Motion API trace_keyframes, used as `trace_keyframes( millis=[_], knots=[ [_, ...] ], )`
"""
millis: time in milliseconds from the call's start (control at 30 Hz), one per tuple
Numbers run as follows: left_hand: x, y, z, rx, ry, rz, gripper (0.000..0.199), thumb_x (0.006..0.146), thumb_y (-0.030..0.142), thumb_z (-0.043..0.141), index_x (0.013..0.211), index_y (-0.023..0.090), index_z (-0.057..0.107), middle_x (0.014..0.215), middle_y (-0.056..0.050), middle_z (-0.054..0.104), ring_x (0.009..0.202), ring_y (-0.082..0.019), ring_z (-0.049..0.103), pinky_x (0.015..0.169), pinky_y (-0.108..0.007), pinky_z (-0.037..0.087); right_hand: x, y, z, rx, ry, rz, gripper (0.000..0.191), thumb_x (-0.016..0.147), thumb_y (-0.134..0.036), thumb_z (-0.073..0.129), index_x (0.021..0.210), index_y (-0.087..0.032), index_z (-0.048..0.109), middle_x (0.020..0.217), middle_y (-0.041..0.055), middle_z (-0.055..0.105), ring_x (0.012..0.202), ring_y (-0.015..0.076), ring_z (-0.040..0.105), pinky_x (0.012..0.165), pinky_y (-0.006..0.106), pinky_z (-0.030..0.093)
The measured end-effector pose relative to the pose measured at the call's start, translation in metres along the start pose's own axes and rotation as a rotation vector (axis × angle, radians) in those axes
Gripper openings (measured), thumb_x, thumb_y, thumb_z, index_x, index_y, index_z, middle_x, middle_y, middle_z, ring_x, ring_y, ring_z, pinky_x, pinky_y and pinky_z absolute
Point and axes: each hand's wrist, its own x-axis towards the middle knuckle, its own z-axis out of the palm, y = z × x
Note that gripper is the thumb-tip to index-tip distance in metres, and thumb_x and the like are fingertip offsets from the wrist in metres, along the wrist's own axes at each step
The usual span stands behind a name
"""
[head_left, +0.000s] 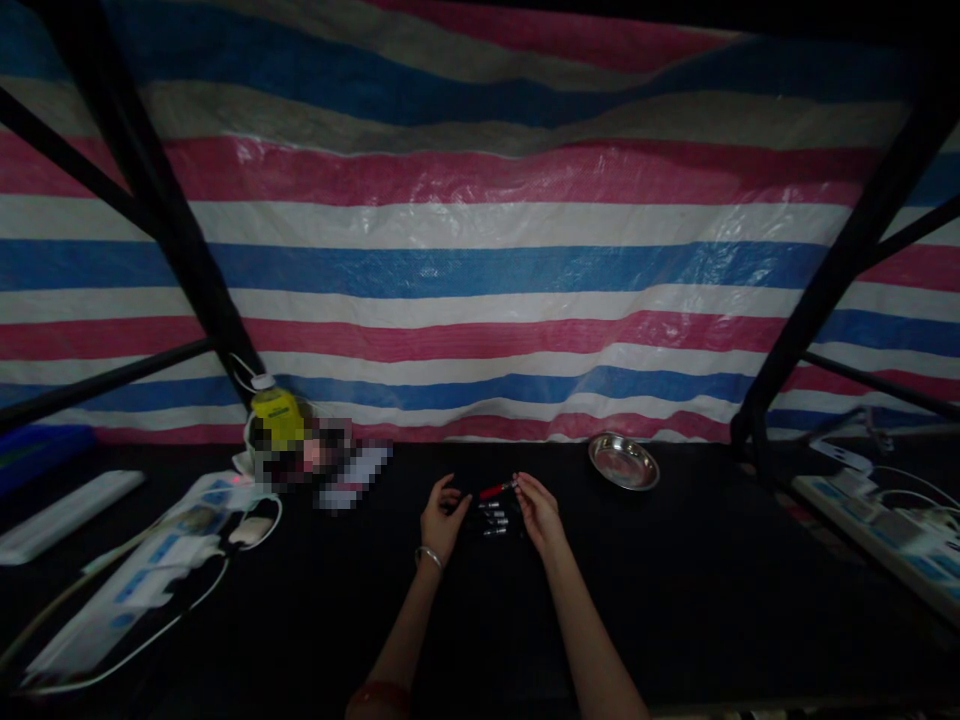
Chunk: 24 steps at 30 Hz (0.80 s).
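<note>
Between thumb and fingers, my right hand [537, 508] grips one end of a small red object [495, 491] with a shiny tip. My left hand [444, 517], a bracelet on its wrist, is just left of it with thumb and fingers apart and nothing visible between them. Below the red object, several small dark pieces with silvery parts [495, 520] lie in a stack of rows on the black table [480, 620], between my hands. They are too dark to make out fully.
A round metal dish [623, 462] sits behind to the right. Back left are a yellow bottle [277, 415] and blurred-out items. Power strips with cables [142, 580] lie at left, others [885, 525] at far right. Black frame bars and a striped sheet [480, 270] stand behind.
</note>
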Motion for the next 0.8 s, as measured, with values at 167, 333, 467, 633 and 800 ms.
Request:
trace_keyframes(
  millis=[167, 333, 467, 633, 800],
  knots=[
    [-0.001, 0.0, 0.0, 0.034, -0.06, 0.007, 0.056, 0.06, 0.044, 0.067, 0.11, 0.02, 0.059, 0.083, -0.003, 0.063, 0.07, -0.016, 0.058, 0.066, -0.03, 0.045, 0.001, 0.002, -0.001, -0.013, -0.004, -0.027, 0.02, 0.054, -0.011, 0.077, 0.072, -0.014, 0.069, 0.077, 0.0044, 0.072, 0.068, 0.0114, 0.066, 0.063, 0.017, 0.054],
    [0.0, -0.002, -0.001, 0.061, -0.077, 0.047, 0.05, 0.061, 0.046, 0.067, 0.104, 0.021, 0.065, 0.085, -0.004, 0.064, 0.072, -0.017, 0.058, 0.065, -0.03, 0.045, 0.0, 0.005, 0.001, -0.033, -0.049, -0.034, 0.019, 0.055, -0.011, 0.077, 0.071, -0.015, 0.068, 0.079, 0.0045, 0.071, 0.071, 0.0125, 0.066, 0.067, 0.02, 0.054],
    [0.0, -0.001, -0.001, 0.073, -0.092, 0.09, 0.041, 0.063, 0.048, 0.066, 0.093, 0.02, 0.07, 0.084, -0.006, 0.064, 0.071, -0.017, 0.058, 0.064, -0.03, 0.046, -0.002, 0.008, 0.002, -0.05, -0.089, -0.032, 0.018, 0.056, -0.013, 0.077, 0.072, -0.015, 0.068, 0.081, 0.0046, 0.071, 0.072, 0.0124, 0.066, 0.071, 0.021, 0.054],
    [-0.001, -0.001, 0.002, 0.001, -0.072, 0.037, 0.052, 0.063, 0.05, 0.066, 0.103, 0.016, 0.065, 0.08, -0.005, 0.064, 0.069, -0.015, 0.058, 0.065, -0.028, 0.048, -0.006, 0.01, 0.006, -0.066, -0.14, -0.034, 0.018, 0.056, -0.017, 0.079, 0.07, -0.016, 0.067, 0.083, 0.0037, 0.071, 0.075, 0.0117, 0.065, 0.074, 0.021, 0.052],
    [-0.001, 0.001, 0.001, 0.003, -0.098, 0.021, 0.047, 0.066, 0.05, 0.063, 0.099, 0.016, 0.066, 0.08, -0.006, 0.067, 0.073, -0.018, 0.061, 0.067, -0.03, 0.048, -0.009, 0.011, 0.008, -0.067, -0.161, -0.013, 0.019, 0.055, -0.018, 0.079, 0.069, -0.015, 0.067, 0.085, 0.0047, 0.071, 0.075, 0.0109, 0.065, 0.075, 0.02, 0.051]
  ],
)
